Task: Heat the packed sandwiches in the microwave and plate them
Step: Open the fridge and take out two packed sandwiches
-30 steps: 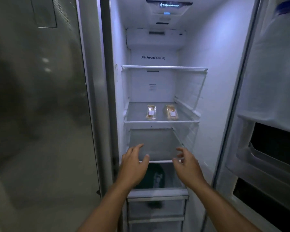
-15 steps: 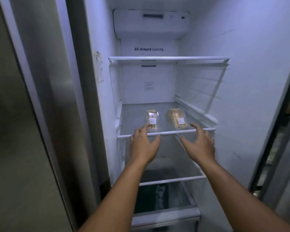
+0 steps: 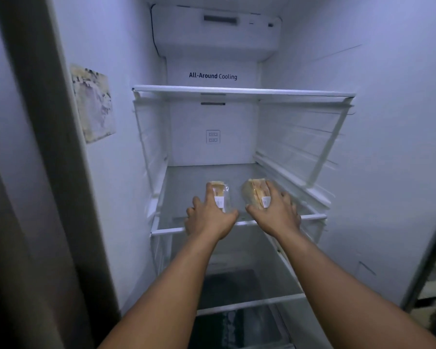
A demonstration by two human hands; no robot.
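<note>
Two packed sandwiches in clear wrap with white labels lie side by side on the middle glass shelf (image 3: 312, 217) of an open fridge. My left hand (image 3: 209, 217) reaches over the shelf's front edge, its fingers lying on the left sandwich (image 3: 222, 192) and its thumb beside the pack. My right hand (image 3: 275, 210) wraps around the right sandwich (image 3: 253, 193), thumb on its left side and fingers over its right side. Both sandwiches still rest on the shelf. No microwave or plate is in view.
An upper glass shelf (image 3: 242, 91) hangs above the sandwiches. Below my arms are a lower shelf (image 3: 252, 304) and a drawer with something dark inside (image 3: 227, 321). A worn sticker (image 3: 93, 104) clings to the left inner wall. The fridge walls stand close on both sides.
Both hands have risen from the lower shelf level and reached forward over the middle shelf's edge onto the two sandwiches. The view has moved closer into the fridge.
</note>
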